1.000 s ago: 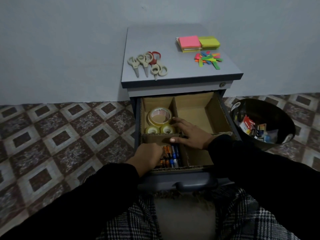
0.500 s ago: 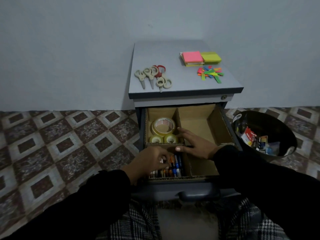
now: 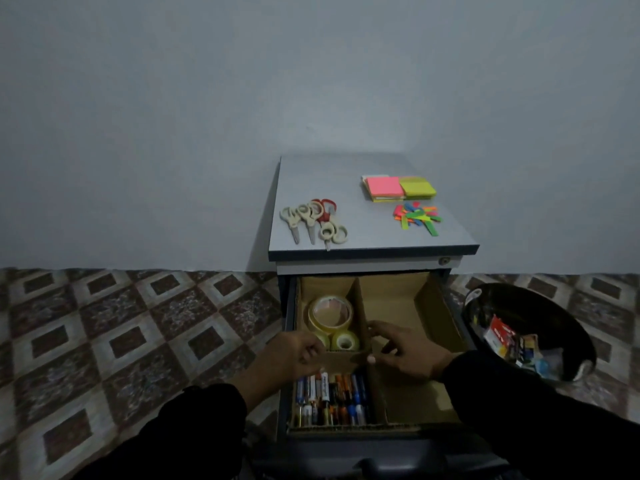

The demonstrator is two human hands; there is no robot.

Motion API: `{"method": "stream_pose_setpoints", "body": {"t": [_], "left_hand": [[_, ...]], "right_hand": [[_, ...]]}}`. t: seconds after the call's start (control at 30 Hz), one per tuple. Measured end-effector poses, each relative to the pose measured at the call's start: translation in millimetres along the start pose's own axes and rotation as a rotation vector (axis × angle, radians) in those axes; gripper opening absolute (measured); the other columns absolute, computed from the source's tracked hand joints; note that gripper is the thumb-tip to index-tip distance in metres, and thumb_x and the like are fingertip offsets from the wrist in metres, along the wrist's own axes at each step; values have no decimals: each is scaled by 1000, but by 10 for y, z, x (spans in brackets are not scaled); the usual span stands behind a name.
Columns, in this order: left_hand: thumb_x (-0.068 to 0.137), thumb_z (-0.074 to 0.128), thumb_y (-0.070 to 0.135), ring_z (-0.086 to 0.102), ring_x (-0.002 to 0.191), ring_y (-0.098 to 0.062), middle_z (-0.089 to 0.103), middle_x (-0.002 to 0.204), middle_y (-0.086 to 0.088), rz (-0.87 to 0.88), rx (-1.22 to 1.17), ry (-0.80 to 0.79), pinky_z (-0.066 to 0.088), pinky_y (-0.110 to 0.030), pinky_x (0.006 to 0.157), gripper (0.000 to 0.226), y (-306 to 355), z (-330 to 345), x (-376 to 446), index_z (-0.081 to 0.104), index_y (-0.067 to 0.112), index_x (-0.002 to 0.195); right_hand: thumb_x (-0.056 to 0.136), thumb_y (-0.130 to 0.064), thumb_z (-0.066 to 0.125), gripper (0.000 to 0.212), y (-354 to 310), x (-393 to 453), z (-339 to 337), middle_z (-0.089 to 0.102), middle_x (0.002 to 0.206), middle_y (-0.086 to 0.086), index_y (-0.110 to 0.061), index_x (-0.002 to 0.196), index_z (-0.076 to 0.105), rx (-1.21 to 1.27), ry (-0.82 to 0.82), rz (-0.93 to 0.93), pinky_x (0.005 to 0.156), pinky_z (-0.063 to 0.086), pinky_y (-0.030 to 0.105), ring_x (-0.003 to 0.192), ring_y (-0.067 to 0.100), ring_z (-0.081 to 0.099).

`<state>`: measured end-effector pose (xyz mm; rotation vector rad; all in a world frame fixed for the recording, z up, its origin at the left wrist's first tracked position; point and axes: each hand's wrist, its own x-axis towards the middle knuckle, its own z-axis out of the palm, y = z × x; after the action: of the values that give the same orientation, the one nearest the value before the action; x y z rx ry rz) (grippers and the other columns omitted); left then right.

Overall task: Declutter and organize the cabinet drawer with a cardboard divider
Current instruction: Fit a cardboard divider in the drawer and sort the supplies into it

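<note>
The open drawer [image 3: 450, 327] holds a cardboard divider [image 3: 362, 306] that splits it into four compartments. Three tape rolls [image 3: 330, 311] lie in the back-left compartment. Several batteries [image 3: 332, 393] fill the front-left one, while both right compartments hold nothing. My left hand [image 3: 294, 355] hovers over the cross wall between tape and batteries, fingers loosely curled, with nothing visible in them. My right hand [image 3: 405, 351] rests on the divider's middle junction with relaxed fingers, its thumb on the cardboard.
On the cabinet top [image 3: 367, 233] lie several scissors [image 3: 311, 221], sticky-note pads [image 3: 398, 187] and coloured page flags [image 3: 417, 218]. A black bin [image 3: 526, 306] with discarded items stands on the tiled floor to the right. A wall rises right behind the cabinet.
My left hand has lifted off the batteries and moved back to the cross wall. My right hand stays at the divider's centre. The camera has tilted up.
</note>
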<state>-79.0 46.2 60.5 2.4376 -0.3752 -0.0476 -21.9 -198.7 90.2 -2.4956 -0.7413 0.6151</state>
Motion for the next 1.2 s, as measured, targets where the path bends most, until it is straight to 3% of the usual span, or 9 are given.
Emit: {"method": "stream_pose_setpoints", "body": {"t": [0.13, 0.27, 0.47, 0.7, 0.9, 1.07, 1.2], "left_hand": [[76, 73, 30, 52, 66, 11, 56, 85, 11, -27, 18, -3, 43, -8, 68, 34, 15, -91, 100, 69, 10, 102], [68, 55, 51, 54, 67, 6, 56, 77, 19, -54, -7, 108, 40, -5, 62, 48, 84, -319, 310, 71, 14, 94], [84, 66, 20, 53, 67, -3, 65, 80, 3, -90, 34, 298, 43, -21, 63, 10, 256, -814, 731, 70, 12, 89], [91, 55, 30, 62, 83, -19, 69, 89, -2, -261, 319, 563, 35, -23, 60, 18, 297, -1197, 1282, 66, 16, 89], [91, 57, 27, 61, 93, -24, 65, 102, -8, -346, 426, 461, 35, -26, 63, 18, 321, -1294, 1641, 61, 11, 99], [87, 64, 29, 60, 98, -26, 63, 108, -10, -412, 366, 416, 37, -28, 67, 30, 297, -1248, 1787, 58, 8, 106], [82, 70, 27, 57, 104, -30, 59, 114, -14, -495, 247, 426, 43, -33, 72, 46, 342, -1203, 1909, 47, 5, 115]], "right_hand": [[89, -41, 57, 56, -34, 33, -69, 45, 138, -5, -24, 138, 37, -33, 4, 43, 94, 48, 29, 107, 15, 59], [91, -36, 55, 33, -154, 248, -297, 60, 122, 0, -24, 121, 52, -135, 155, 10, 88, 49, 31, 100, 15, 60], [90, -16, 58, 16, -569, 663, -812, 64, 106, 2, -12, 104, 63, -41, 422, -119, 76, 38, 16, 88, 10, 55], [88, -18, 60, 26, -742, 1229, -1144, 58, 111, 10, -7, 112, 58, -68, 595, -47, 82, 42, 26, 98, 22, 56], [87, -27, 61, 35, -687, 1487, -1220, 53, 117, 11, -17, 121, 56, -154, 494, -16, 93, 41, 31, 111, 26, 50], [68, -52, 75, 69, -634, 1538, -1179, 54, 121, 9, -16, 122, 52, -196, 387, 39, 94, 43, 35, 112, 25, 48], [75, -43, 73, 59, -601, 1562, -1200, 55, 120, 10, -11, 119, 51, -174, 442, 60, 91, 45, 35, 110, 25, 50]]}}
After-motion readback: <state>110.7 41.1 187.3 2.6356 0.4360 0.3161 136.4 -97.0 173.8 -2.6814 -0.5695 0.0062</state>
